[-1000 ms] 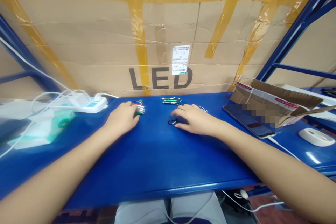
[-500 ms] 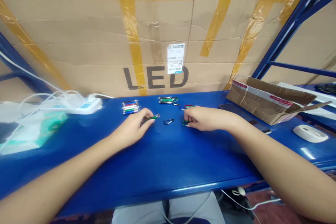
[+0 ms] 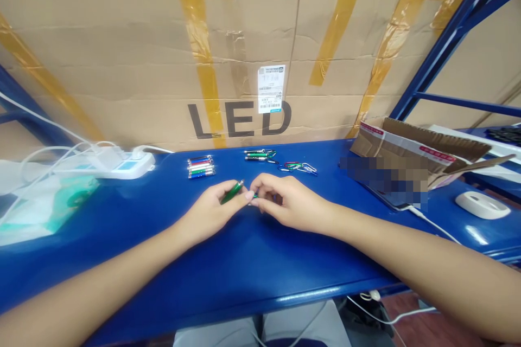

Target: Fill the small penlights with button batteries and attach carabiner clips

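My left hand [image 3: 209, 207] is closed on a slim green metal tube that looks like a mini flashlight [image 3: 233, 192], its silver end pointing up and away. Fingertips of my right hand [image 3: 291, 200] pinch a green carabiner [image 3: 255, 196], mostly hidden by the fingers. Both hands meet above the table, the carabiner close to the flashlight's silver end; whether they are linked I cannot tell. Farther back, several mini flashlights [image 3: 201, 167] lie in a row. Others with carabiners attached [image 3: 256, 155] lie right of them, beside a small pile of loose carabiners [image 3: 301, 167].
On the left of the blue table [image 3: 260, 271] are a white power strip [image 3: 130, 165] and a plastic bag [image 3: 44, 200]. At right lie an open cardboard box [image 3: 401, 146], a phone with a cable [image 3: 385, 195] and a white mouse [image 3: 482, 204]. A large taped carton [image 3: 142, 65] stands behind.
My right hand has moved left from beside the carabiner pile, bringing the green carabiner to my left hand. The flashlight is now tilted more upright. The black carabiner between the hands is no longer visible.
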`<state>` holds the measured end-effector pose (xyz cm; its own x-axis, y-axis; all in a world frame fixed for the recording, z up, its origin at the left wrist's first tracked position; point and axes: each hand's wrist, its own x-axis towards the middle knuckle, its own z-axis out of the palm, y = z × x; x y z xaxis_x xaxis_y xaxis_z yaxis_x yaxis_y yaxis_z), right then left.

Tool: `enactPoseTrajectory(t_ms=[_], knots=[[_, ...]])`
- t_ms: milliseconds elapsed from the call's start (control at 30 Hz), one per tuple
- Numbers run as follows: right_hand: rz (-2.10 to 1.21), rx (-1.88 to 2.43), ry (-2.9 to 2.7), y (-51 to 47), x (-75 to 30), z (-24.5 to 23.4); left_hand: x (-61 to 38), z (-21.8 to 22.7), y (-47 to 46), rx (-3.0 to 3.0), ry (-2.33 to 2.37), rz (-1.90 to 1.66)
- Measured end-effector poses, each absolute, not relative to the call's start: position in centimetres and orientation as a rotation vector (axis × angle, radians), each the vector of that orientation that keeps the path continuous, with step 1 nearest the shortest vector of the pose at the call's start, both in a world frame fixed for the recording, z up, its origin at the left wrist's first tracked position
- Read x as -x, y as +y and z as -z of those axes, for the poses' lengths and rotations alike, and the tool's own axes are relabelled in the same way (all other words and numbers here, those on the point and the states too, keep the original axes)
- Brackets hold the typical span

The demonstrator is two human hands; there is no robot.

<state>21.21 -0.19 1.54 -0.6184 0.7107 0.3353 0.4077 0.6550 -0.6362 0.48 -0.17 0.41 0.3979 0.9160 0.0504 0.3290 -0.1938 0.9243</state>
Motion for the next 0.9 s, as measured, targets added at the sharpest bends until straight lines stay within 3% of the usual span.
enactPoseTrajectory(t_ms=[267, 533, 900], knots=[[-0.745, 0.812, -2.381, 0.3, -21.6, -1.3, -0.5, -0.4, -0.4, -1.886, 1.145, -0.697], [-0.285, 0.931, -2.789, -0.7, -21.4, -2.3, -0.5, -0.3, -0.3, -1.745, 1.142, -0.699], [-0.456, 0.823, -2.894, -0.1, -21.7, -2.4, -0.9, 0.2, -0.6, -1.430, 1.098, -0.670]])
